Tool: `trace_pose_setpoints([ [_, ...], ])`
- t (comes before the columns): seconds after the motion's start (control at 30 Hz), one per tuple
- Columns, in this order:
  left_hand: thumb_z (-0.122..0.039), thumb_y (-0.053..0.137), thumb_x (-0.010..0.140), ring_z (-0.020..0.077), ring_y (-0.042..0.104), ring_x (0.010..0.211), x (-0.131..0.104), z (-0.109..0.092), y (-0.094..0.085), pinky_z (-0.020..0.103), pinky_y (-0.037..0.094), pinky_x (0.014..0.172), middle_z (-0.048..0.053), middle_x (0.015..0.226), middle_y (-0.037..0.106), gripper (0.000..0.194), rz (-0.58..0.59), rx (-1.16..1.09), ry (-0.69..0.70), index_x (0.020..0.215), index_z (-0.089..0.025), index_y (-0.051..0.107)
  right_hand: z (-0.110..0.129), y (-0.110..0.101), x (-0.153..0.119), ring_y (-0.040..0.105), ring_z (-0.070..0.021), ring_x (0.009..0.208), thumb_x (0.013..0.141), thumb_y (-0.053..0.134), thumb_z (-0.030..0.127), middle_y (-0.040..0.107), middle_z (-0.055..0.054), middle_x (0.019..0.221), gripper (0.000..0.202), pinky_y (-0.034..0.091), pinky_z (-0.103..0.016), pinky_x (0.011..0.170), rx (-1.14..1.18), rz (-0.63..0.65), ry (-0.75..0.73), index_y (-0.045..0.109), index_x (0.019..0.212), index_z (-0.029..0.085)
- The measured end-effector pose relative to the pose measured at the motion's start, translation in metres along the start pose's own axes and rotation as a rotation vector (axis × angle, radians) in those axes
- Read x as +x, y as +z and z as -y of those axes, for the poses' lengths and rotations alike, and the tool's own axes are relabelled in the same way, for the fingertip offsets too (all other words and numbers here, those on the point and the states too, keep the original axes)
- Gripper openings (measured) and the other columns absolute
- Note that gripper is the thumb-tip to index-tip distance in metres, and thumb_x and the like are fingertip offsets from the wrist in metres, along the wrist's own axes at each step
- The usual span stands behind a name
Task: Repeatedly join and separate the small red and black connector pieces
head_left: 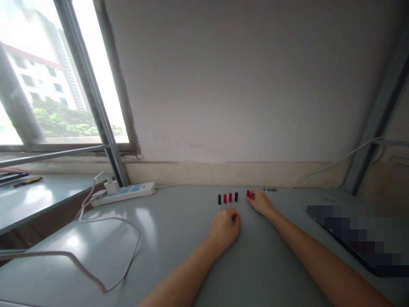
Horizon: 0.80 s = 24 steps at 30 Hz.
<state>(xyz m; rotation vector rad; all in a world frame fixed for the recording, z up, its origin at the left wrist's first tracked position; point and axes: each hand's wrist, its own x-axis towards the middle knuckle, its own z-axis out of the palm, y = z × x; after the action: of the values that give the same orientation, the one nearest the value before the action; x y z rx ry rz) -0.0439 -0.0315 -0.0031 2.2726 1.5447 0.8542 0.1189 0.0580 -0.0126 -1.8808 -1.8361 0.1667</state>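
Observation:
My right hand [260, 203] reaches to the back of the grey table and pinches a small red cylinder [248, 193] upright between its fingertips. To its left stands a short row of similar pieces: a black cylinder [219, 199] at the left end, a red cylinder [225, 198] and another red cylinder [230, 197] in the middle, then a black cylinder [236, 196] at the right end. In front of this row my left hand [223, 228] rests on the table, loosely curled, touching none of the pieces. Nothing shows in its fingers.
Several small dark items [270, 189] lie near the wall behind my right hand. A white power strip [128, 192] with plugs sits at the back left, its cable [137, 243] looping across the table. A dark flat object [358, 243], partly pixelated, lies at the right.

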Motion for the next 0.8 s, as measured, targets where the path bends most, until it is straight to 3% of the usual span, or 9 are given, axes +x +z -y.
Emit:
trace_pose_setpoints([
  [0.27, -0.021, 0.041, 0.076, 0.0138, 0.056, 0.064, 0.0, 0.0, 0.002, 0.024, 0.04, 0.062, 0.003, 0.074, 0.065, 0.023, 0.014, -0.031, 0.067, 0.081, -0.018, 0.063, 0.004, -0.012, -0.033, 0.056, -0.0134, 0.061, 0.071, 0.053, 0.019, 0.063, -0.004, 0.064, 0.01, 0.038, -0.022, 0.055, 0.183, 0.106, -0.145, 0.06, 0.067, 0.014],
  [0.43, -0.02, 0.044, 0.075, 0.0121, 0.055, 0.063, 0.0, 0.004, 0.004, 0.025, 0.043, 0.067, 0.002, 0.085, 0.064, 0.04, -0.039, -0.087, 0.098, 0.115, -0.018, 0.049, 0.012, -0.021, -0.058, 0.051, -0.0114, 0.055, 0.068, 0.056, 0.018, 0.059, -0.001, 0.056, 0.009, 0.035, -0.02, 0.05, 0.214, 0.186, -0.244, 0.058, 0.059, 0.015],
  [0.53, -0.017, 0.043, 0.075, 0.0113, 0.054, 0.063, 0.001, 0.006, 0.004, 0.025, 0.043, 0.07, 0.002, 0.09, 0.063, 0.049, -0.041, -0.099, 0.146, 0.124, -0.019, 0.041, 0.016, -0.024, -0.064, 0.048, -0.0098, 0.051, 0.067, 0.056, 0.018, 0.057, 0.001, 0.054, 0.01, 0.033, -0.02, 0.047, 0.239, 0.273, -0.308, 0.057, 0.058, 0.015],
  [0.67, -0.018, 0.043, 0.076, 0.012, 0.055, 0.066, 0.002, 0.006, 0.001, 0.024, 0.043, 0.069, 0.003, 0.089, 0.063, 0.031, -0.013, -0.076, 0.193, 0.103, -0.02, 0.058, 0.019, -0.024, -0.066, 0.048, -0.0096, 0.051, 0.068, 0.055, 0.019, 0.057, 0.002, 0.055, 0.009, 0.033, -0.02, 0.048, 0.264, 0.312, -0.386, 0.06, 0.061, 0.014],
  [0.8, -0.021, 0.045, 0.076, 0.0124, 0.054, 0.064, 0.002, 0.004, -0.001, 0.024, 0.042, 0.065, 0.001, 0.084, 0.065, 0.02, -0.005, -0.068, 0.181, 0.087, -0.02, 0.062, 0.021, -0.026, -0.068, 0.048, -0.0104, 0.052, 0.069, 0.054, 0.02, 0.059, 0.001, 0.056, 0.011, 0.032, -0.02, 0.049, 0.17, 0.249, -0.452, 0.062, 0.062, 0.015],
])
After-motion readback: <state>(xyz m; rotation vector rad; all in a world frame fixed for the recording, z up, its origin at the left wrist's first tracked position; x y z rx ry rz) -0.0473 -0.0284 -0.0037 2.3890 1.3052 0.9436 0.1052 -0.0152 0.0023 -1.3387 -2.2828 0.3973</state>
